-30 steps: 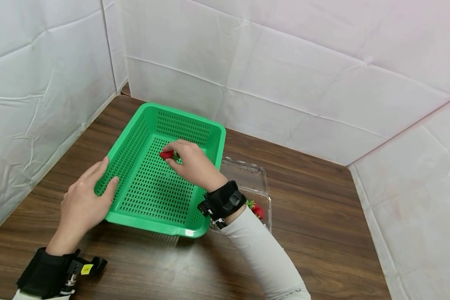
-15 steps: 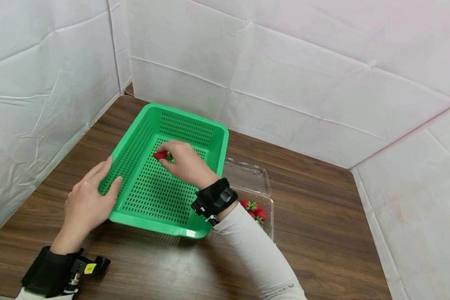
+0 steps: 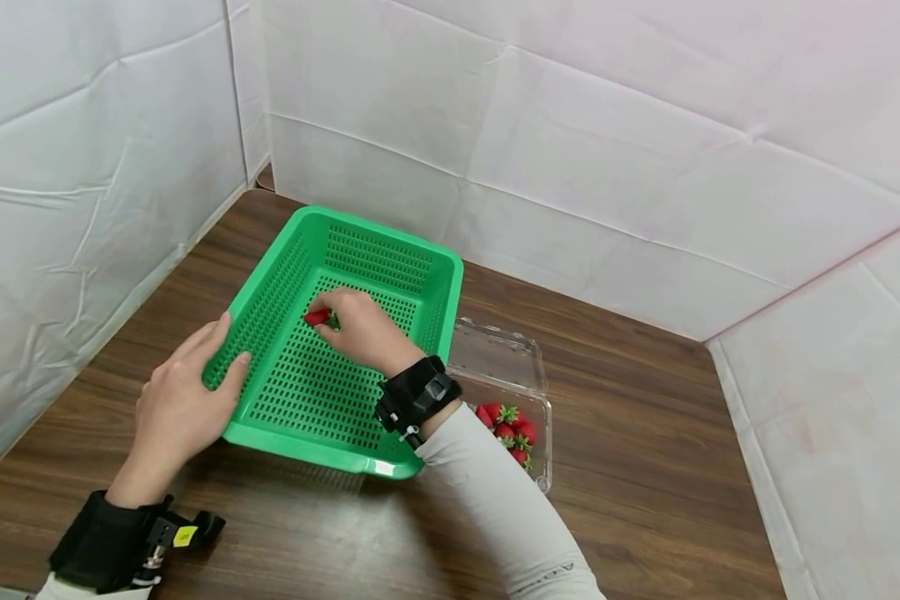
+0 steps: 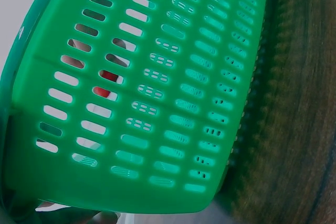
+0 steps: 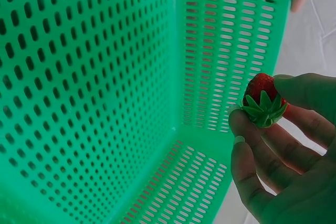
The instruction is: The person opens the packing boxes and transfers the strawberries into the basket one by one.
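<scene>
One strawberry (image 3: 317, 317) is pinched by the fingertips of the right hand (image 3: 360, 333) and is held low inside the green basket (image 3: 266, 417), near its left wall; in the right wrist view the same berry (image 5: 262, 95) is seen with its green leaves turned to the camera, and it seems not yet laid on the perforated floor, though contact cannot be judged surely. The left hand (image 3: 183, 400) is placed on the near left corner of the basket, with the thumb over the rim and the fingers along the outer wall, so the basket is kept steady on the wooden table (image 3: 645, 467). No other berry can be seen on the basket floor. Several strawberries (image 3: 508, 429) are left in the clear plastic box (image 3: 528, 392), which stands open just beside the right wall of the basket. The work is therefore judged to be at an early stage: the first berry is almost delivered, and the remaining ones are not yet moved
</scene>
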Available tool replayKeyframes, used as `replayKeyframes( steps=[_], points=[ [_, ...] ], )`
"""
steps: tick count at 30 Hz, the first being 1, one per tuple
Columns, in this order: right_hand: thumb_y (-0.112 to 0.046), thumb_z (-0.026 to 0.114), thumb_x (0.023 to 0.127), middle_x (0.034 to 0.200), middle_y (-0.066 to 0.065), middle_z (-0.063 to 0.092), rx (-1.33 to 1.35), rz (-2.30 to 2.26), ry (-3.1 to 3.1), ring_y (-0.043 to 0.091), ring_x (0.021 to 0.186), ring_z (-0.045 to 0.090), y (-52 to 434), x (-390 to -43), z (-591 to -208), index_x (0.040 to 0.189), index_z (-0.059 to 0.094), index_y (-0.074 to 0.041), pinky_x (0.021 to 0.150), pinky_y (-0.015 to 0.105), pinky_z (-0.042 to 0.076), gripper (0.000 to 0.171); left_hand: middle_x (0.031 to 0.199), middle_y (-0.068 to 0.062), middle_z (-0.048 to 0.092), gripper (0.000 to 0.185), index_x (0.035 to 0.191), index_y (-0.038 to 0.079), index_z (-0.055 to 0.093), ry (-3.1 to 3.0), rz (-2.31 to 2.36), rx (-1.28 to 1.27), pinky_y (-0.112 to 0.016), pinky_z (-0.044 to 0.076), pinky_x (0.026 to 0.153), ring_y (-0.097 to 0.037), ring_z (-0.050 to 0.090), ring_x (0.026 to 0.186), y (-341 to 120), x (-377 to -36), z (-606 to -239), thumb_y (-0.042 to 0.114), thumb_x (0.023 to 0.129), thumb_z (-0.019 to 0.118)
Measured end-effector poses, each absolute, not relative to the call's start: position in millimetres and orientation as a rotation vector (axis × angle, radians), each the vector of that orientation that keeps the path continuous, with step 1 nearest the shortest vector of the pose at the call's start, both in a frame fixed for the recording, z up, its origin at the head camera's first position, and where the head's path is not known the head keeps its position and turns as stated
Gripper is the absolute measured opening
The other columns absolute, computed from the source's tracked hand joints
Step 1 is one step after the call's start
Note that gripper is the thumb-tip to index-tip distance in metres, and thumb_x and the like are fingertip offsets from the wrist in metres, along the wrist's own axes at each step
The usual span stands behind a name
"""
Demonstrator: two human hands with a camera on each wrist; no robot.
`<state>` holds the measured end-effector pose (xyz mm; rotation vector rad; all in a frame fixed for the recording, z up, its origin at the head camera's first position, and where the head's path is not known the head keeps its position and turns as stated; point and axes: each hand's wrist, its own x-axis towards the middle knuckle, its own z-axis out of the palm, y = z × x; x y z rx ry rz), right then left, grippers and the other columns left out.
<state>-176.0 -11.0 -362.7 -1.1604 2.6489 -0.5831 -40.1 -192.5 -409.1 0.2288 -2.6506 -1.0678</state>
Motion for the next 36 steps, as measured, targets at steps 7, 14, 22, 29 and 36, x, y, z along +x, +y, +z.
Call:
replayKeyframes(
  steps=[7,14,22,29,36],
  points=[
    [-0.016,0.059,0.097,0.116,0.003,0.067,-1.141,-0.556,2.628,0.014,0.107,0.062,-13.4,-175.8,-371.2,0.118,0.066,-0.011,0.083,0.02,0.048,0.023,0.151,-0.016,0.041,0.057,0.153,0.019,0.032,-2.664,-1.068,0.245,-0.064,0.038,0.075,-0.056,0.048,0.117,-190.4,-39.1,-409.0,0.036,0.101,0.048],
    [-0.014,0.059,0.097,0.115,0.004,0.068,-1.123,-0.541,2.61,0.015,0.108,0.063,-10.9,-174.5,-376.4,0.117,0.067,-0.01,0.084,0.019,0.05,0.022,0.152,-0.015,0.041,0.057,0.153,0.02,0.032,-2.665,-1.073,0.246,-0.066,0.037,0.077,-0.056,0.047,0.118,-188.7,-38.5,-408.7,0.036,0.101,0.048],
    [-0.014,0.061,0.096,0.115,0.004,0.069,-1.119,-0.525,2.598,0.015,0.11,0.063,-11.3,-174.2,-382.8,0.117,0.068,-0.011,0.086,0.02,0.05,0.023,0.151,-0.015,0.042,0.057,0.152,0.02,0.032,-2.664,-1.065,0.242,-0.066,0.038,0.077,-0.056,0.047,0.118,-189.2,-38.3,-407.6,0.037,0.101,0.048],
    [-0.015,0.061,0.096,0.116,0.003,0.069,-1.124,-0.478,2.569,0.013,0.11,0.063,-15.3,-172.8,-390.5,0.118,0.069,-0.011,0.087,0.017,0.05,0.023,0.151,-0.015,0.042,0.056,0.152,0.022,0.032,-2.652,-1.074,0.248,-0.067,0.036,0.079,-0.055,0.046,0.12,-188.3,-37.2,-406.0,0.037,0.101,0.047],
    [-0.015,0.061,0.096,0.118,0.003,0.069,-1.147,-0.384,2.574,0.013,0.111,0.063,-18.0,-169.0,-392.4,0.12,0.068,-0.011,0.088,0.018,0.051,0.025,0.152,-0.014,0.042,0.056,0.153,0.024,0.031,-2.655,-1.082,0.246,-0.067,0.035,0.081,-0.055,0.045,0.122,-187.9,-36.7,-405.0,0.039,0.101,0.047]
  ],
)
